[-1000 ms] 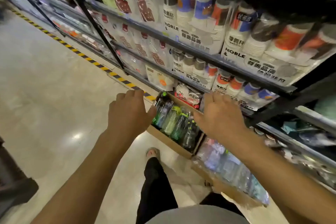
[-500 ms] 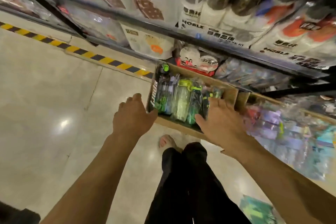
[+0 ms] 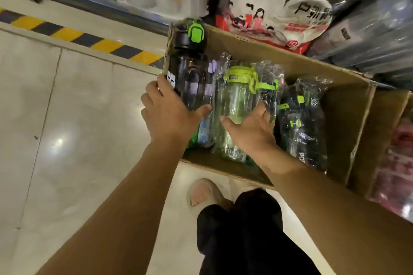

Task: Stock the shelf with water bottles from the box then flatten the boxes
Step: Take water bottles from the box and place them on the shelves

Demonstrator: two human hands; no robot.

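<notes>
Both grips, a person's bare hands, were down in a brown cardboard box (image 3: 348,118) that sat on the shiny floor (image 3: 67,118).

The left grip (image 3: 169,114) was at the box's left end. It was wrapped round a dark water bottle (image 3: 192,78) with a black lid and a bright green button. Its thumb lay across the front of that bottle. Its fingers (image 3: 154,89) curled round the other side, right by the box's left wall. The top of this bottle stuck up at the box's far left corner.

The right grip (image 3: 250,131) was in the middle of the box. It was holding a clear green water bottle (image 3: 234,96) in a crinkly plastic bag. The thumb was on one side and the fingers were pushed down on the other.

A bit of a blue bottle (image 3: 204,134) showed between the two grips. Toward the right of the box lay a black water bottle (image 3: 301,123) with green bits, also in a bag.

Behind the box, a red and white pack (image 3: 257,18) sat close to its back wall. Yellow and black tape (image 3: 89,38) ran along the floor to the left of the box. In front of the box were a foot in a pale slipper (image 3: 203,192) and black trousers (image 3: 245,230). Right of the box were pink bagged things (image 3: 397,163), too blurry to tell.
</notes>
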